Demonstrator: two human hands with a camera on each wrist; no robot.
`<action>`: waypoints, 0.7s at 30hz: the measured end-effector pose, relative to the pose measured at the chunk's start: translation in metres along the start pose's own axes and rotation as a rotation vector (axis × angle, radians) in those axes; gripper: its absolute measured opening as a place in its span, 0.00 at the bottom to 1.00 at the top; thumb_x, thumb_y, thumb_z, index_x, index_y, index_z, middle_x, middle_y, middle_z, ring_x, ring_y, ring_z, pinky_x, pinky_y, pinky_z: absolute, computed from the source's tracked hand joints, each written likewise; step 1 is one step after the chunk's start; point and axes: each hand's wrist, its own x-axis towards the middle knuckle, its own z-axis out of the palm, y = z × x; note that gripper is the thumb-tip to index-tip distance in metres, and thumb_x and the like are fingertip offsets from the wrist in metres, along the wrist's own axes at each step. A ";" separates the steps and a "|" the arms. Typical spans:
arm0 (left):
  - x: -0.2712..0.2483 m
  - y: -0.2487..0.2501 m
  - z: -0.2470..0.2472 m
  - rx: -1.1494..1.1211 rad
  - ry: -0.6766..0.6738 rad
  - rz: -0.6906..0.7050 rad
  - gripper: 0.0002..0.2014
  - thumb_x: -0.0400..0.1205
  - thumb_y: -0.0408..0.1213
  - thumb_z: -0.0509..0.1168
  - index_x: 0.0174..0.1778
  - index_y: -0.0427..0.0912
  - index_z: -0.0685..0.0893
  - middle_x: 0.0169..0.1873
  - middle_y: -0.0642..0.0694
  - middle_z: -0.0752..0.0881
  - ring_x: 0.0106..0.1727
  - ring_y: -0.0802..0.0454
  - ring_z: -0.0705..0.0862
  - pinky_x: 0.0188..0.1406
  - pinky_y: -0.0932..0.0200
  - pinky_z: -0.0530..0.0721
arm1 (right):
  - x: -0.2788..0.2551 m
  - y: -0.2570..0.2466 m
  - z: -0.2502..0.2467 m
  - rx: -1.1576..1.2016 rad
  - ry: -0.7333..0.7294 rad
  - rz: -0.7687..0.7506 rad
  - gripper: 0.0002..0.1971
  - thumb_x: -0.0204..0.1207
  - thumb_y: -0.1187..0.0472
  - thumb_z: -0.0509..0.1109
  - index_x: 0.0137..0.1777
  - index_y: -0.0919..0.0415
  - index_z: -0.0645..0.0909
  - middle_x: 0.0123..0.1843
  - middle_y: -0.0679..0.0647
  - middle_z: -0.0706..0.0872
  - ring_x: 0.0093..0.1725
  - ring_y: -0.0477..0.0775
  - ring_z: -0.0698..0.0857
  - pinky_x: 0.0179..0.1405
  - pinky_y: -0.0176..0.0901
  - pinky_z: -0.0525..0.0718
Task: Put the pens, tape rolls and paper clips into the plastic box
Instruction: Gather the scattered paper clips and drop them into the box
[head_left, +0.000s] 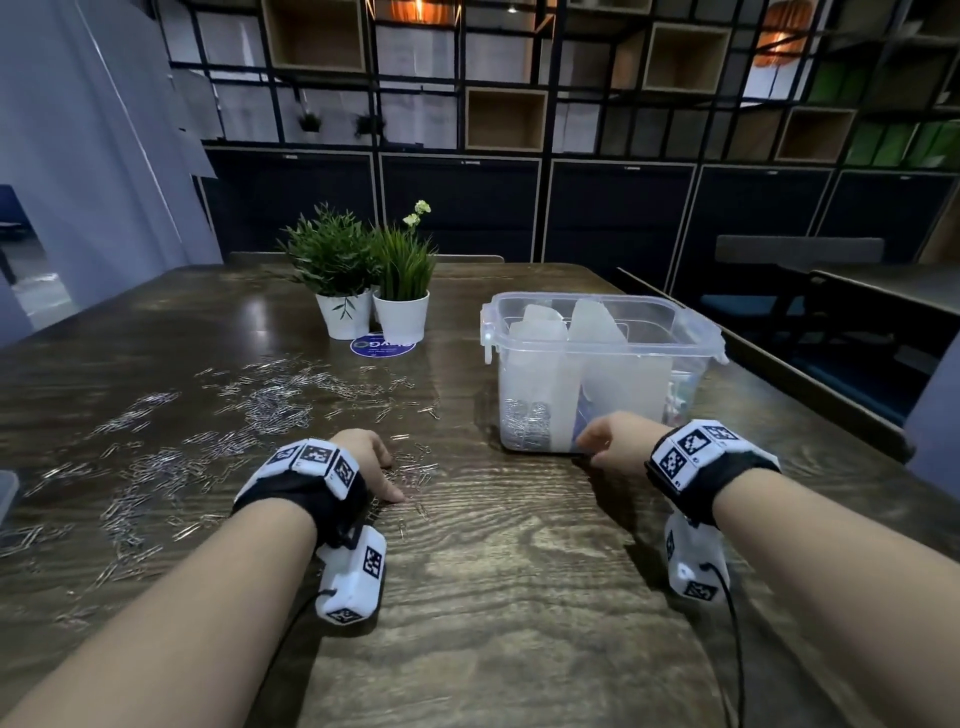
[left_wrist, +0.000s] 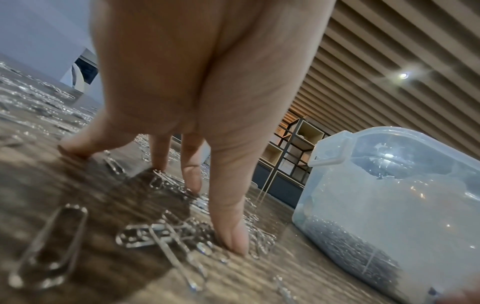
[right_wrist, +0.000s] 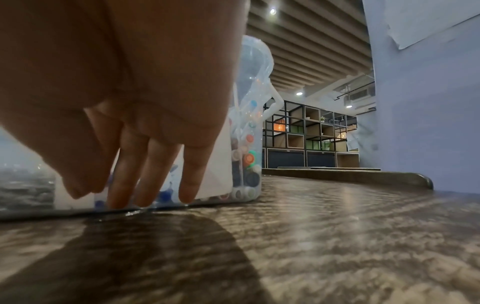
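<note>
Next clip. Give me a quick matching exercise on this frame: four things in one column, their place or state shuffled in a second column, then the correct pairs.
Things:
1. left hand
2. right hand
3. box
4. two plants

Place or state:
A. in white pots at the far middle of the table
B. fingers spread, tips down among the loose paper clips
C. open-topped, some paper clips already in its near left corner
D. fingers against the box's near wall, low down

Pairs: 1-B, 2-D, 3-C, 4-A
</note>
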 end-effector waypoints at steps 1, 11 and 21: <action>0.002 -0.001 0.001 -0.014 -0.001 0.001 0.26 0.66 0.44 0.82 0.59 0.45 0.84 0.58 0.47 0.84 0.55 0.51 0.81 0.52 0.63 0.77 | 0.003 0.000 0.001 -0.008 -0.007 0.004 0.18 0.80 0.69 0.67 0.68 0.59 0.83 0.65 0.54 0.86 0.64 0.53 0.84 0.63 0.37 0.76; 0.015 -0.001 0.005 0.059 -0.012 0.014 0.11 0.73 0.44 0.77 0.47 0.45 0.86 0.43 0.48 0.86 0.45 0.54 0.80 0.48 0.62 0.78 | 0.019 0.004 0.009 -0.193 -0.048 0.034 0.12 0.77 0.63 0.73 0.59 0.56 0.89 0.61 0.54 0.88 0.60 0.56 0.86 0.60 0.38 0.78; 0.009 0.006 0.005 0.157 -0.025 -0.024 0.20 0.80 0.53 0.68 0.62 0.44 0.86 0.62 0.49 0.86 0.63 0.52 0.83 0.62 0.61 0.78 | 0.013 -0.004 0.006 -0.222 -0.056 0.047 0.15 0.75 0.56 0.77 0.60 0.57 0.88 0.59 0.50 0.88 0.58 0.52 0.85 0.45 0.34 0.76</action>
